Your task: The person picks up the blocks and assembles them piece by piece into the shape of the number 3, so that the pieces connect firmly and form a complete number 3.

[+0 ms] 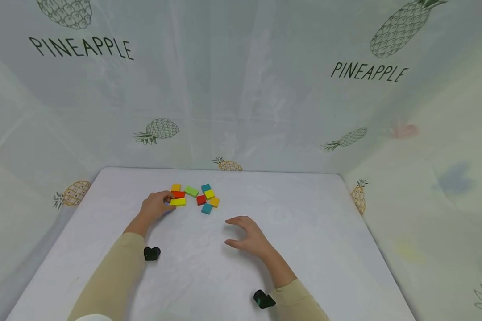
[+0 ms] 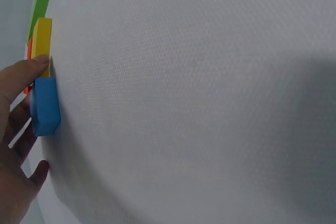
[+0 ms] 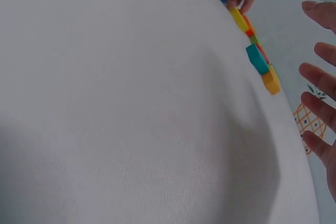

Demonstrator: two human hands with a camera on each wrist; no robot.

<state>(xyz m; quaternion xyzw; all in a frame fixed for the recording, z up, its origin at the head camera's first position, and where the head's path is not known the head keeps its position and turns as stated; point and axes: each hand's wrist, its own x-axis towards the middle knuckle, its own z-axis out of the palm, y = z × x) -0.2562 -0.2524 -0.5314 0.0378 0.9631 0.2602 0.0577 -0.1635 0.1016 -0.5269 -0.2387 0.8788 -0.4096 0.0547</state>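
My left hand (image 1: 155,206) is at the left end of a cluster of small coloured blocks, its thumb and forefinger pinching a yellow block (image 1: 178,202). In the left wrist view, the thumb presses the near face of that yellow block (image 2: 42,38). A blue block (image 2: 46,107) lies beside it, in front of the other fingers; the hand hides it in the head view. Right behind the yellow block is a red block (image 1: 178,195), with an orange block (image 1: 176,187) beyond. My right hand (image 1: 251,238) is held apart from the blocks, fingers spread and holding nothing.
A green block (image 1: 192,191) lies right of the pinched one. Farther right sit a red block (image 1: 201,200), two teal blocks, a second yellow block (image 1: 209,194) and an orange block (image 1: 214,202). A pineapple-print sheet (image 1: 233,98) hangs behind the white table (image 1: 305,214).
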